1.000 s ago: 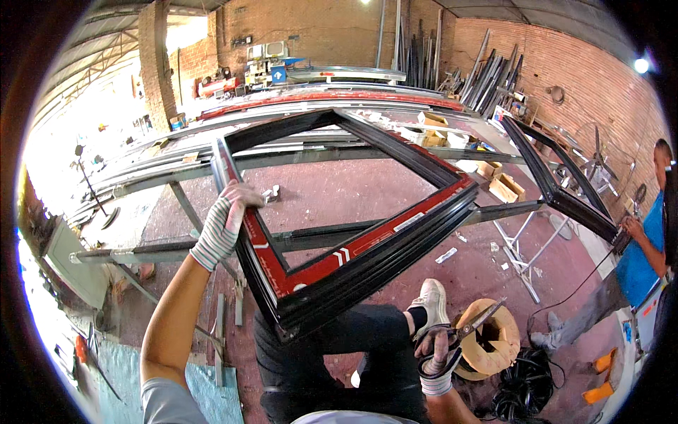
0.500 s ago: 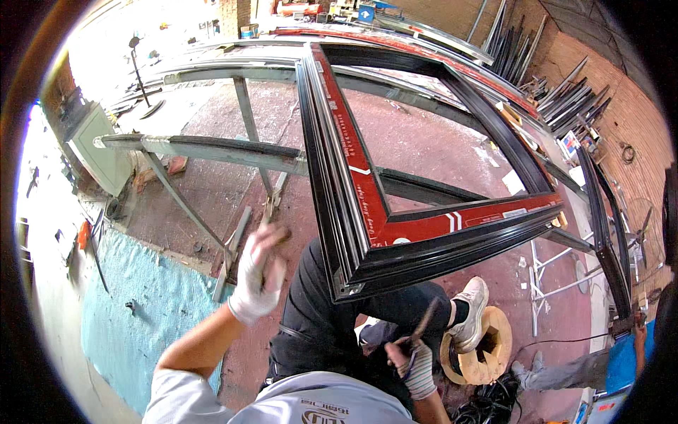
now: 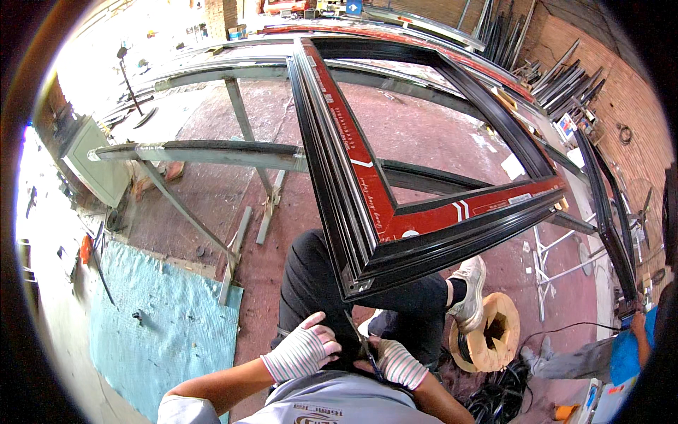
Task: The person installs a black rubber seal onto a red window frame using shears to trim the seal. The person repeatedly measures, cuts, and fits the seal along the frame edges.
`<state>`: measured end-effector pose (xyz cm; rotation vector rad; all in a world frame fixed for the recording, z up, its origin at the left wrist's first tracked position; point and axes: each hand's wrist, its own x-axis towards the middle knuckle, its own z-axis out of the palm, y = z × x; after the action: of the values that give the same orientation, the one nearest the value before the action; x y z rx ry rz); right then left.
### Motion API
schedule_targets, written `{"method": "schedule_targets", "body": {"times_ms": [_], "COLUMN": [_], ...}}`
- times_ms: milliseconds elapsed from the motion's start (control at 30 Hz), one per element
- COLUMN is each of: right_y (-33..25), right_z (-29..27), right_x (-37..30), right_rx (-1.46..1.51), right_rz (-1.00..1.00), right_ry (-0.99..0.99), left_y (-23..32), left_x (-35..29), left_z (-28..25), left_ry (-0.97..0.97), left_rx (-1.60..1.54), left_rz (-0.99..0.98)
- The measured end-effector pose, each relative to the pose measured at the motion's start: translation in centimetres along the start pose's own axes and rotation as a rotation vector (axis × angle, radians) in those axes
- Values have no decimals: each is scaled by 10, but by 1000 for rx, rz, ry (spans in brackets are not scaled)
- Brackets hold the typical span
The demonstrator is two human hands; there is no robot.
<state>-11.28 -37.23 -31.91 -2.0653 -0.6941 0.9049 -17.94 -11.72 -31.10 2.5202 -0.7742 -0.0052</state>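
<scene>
Gripping scissors (image 3: 364, 345), the person's right hand (image 3: 399, 363) sits at six o'clock in the head view; beside it, the left hand (image 3: 302, 353) curls loosely, any hold impossible to tell. At one o'clock, the black-and-red frame (image 3: 459, 238) appears assembled, its red covering (image 3: 361, 161) still on; remaining work is unclear.

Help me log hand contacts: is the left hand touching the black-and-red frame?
Apart. The head view shows the left hand below the nearest corner of the black-and-red frame, black trousers showing between.
</scene>
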Motion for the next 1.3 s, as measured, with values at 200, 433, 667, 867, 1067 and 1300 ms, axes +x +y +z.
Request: {"method": "schedule_targets", "body": {"times_ms": [200,433,667,867,1067,1300], "right_y": [-8,31,119,188,271,228], "right_z": [-35,-105,-140,-146,-145,-142], "right_x": [-33,-97,-156,-192,-209,-227], "right_rx": [-73,-16,35,93,-102,-300], "right_rz": [-8,120,282,330,453,809], "right_ry": [242,710,937,1135,1354,1193], "left_y": [8,-7,-35,-56,-158,-78], "left_x": [23,21,15,4,-107,-8], "left_z": [-27,-66,-103,-119,-96,-175], "left_ry": [5,-39,17,85,288,-42], "left_rx": [-224,-385,-430,58,-100,310], "left_rz": [-177,-284,-412,-361,-475,-487]}}
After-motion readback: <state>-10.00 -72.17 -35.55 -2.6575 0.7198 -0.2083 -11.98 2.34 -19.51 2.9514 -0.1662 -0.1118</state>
